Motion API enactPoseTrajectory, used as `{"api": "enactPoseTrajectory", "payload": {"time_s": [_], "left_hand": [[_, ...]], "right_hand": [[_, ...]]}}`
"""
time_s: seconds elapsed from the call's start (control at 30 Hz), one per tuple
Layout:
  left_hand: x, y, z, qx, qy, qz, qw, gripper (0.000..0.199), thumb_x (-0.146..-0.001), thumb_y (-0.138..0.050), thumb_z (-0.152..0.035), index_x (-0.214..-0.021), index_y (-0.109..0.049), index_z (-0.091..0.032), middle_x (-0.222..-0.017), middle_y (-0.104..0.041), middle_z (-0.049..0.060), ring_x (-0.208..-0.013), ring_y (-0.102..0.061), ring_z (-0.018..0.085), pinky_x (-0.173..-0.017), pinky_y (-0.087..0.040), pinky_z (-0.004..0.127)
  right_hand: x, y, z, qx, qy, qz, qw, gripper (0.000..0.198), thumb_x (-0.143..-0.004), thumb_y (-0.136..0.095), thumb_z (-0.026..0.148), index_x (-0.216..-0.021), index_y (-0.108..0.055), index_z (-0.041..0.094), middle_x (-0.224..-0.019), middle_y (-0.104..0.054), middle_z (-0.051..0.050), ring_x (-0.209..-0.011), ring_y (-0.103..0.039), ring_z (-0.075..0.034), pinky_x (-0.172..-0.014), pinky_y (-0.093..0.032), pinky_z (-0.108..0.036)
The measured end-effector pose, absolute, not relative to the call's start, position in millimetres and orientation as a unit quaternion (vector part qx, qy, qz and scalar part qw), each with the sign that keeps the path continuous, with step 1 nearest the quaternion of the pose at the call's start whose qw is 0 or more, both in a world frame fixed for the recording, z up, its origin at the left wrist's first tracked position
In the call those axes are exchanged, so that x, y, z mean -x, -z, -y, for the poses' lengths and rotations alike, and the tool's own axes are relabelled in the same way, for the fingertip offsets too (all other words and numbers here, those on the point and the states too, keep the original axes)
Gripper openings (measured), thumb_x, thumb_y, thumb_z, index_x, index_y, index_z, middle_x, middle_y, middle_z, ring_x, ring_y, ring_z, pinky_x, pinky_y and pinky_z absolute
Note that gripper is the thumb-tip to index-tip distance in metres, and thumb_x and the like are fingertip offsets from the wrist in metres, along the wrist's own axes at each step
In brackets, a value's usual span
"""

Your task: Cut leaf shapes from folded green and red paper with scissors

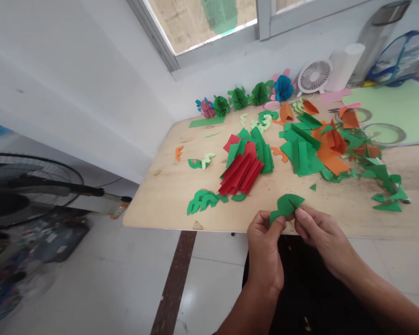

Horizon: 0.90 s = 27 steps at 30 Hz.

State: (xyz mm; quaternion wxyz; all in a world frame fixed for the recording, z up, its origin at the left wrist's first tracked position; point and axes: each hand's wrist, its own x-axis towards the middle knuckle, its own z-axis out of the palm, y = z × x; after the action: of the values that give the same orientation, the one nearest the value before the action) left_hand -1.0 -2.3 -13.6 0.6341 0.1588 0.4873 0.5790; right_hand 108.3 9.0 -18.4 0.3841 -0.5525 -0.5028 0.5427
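A dark green paper cutout point(285, 205) with a curved outline is held over the table's front edge. My left hand point(267, 242) pinches its lower left part between thumb and fingers. At its right edge my right hand point(317, 228) is closed, thumb against fingers, gripping the same cutout. A thin dark line runs into the paper near my right thumb; whether it is a slit or a fold I cannot tell. Beyond my hands lie folded red paper point(240, 172) and folded green paper point(263, 151). To their left is a pile of scalloped green cutouts point(202, 201).
Green folded sheets point(300, 149), orange paper point(331, 144) and green scraps point(387, 179) cover the table's right side. Several paper honeycomb figures point(239, 98), a small white fan point(314, 77) and a bottle point(379, 39) stand along the wall. A black floor fan point(38, 190) is at left.
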Motion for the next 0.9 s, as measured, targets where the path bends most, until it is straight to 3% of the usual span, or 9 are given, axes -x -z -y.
{"api": "enactPoseTrajectory", "payload": {"time_s": [0.23,0.47,0.9], "left_hand": [[3.3,7.8,-1.7,-0.151,-0.608,-0.484,0.611,0.011,-0.071,-0.07,-0.017,-0.071,-0.059,-0.016,-0.066,-0.061,-0.002,-0.067,-0.058,0.01,-0.075,-0.044,0.024],[-2.8,5.2,-2.2,-0.124,-0.616,-0.45,0.634,0.015,-0.073,-0.068,-0.017,-0.071,-0.053,-0.016,-0.07,-0.062,0.0,-0.069,-0.057,0.01,-0.074,-0.043,0.026],[-4.0,7.2,-1.6,-0.16,-0.607,-0.47,0.62,0.012,-0.073,-0.066,-0.017,-0.071,-0.055,-0.015,-0.069,-0.062,0.001,-0.068,-0.057,0.013,-0.076,-0.044,0.031]], "right_hand": [[-110.5,24.2,-7.5,0.549,-0.531,0.538,0.357,0.042,-0.091,-0.041,0.051,-0.062,-0.046,0.021,-0.054,-0.036,0.005,-0.047,-0.034,-0.012,-0.046,-0.025,-0.026],[-105.5,19.7,-1.8,0.565,-0.483,0.567,0.354,0.043,-0.091,-0.04,0.049,-0.057,-0.043,0.022,-0.053,-0.038,0.004,-0.05,-0.035,-0.014,-0.05,-0.027,-0.028],[-104.6,20.1,-3.5,0.564,-0.501,0.543,0.368,0.05,-0.09,-0.039,0.055,-0.052,-0.038,0.023,-0.05,-0.036,0.004,-0.047,-0.034,-0.013,-0.048,-0.027,-0.028]]}}
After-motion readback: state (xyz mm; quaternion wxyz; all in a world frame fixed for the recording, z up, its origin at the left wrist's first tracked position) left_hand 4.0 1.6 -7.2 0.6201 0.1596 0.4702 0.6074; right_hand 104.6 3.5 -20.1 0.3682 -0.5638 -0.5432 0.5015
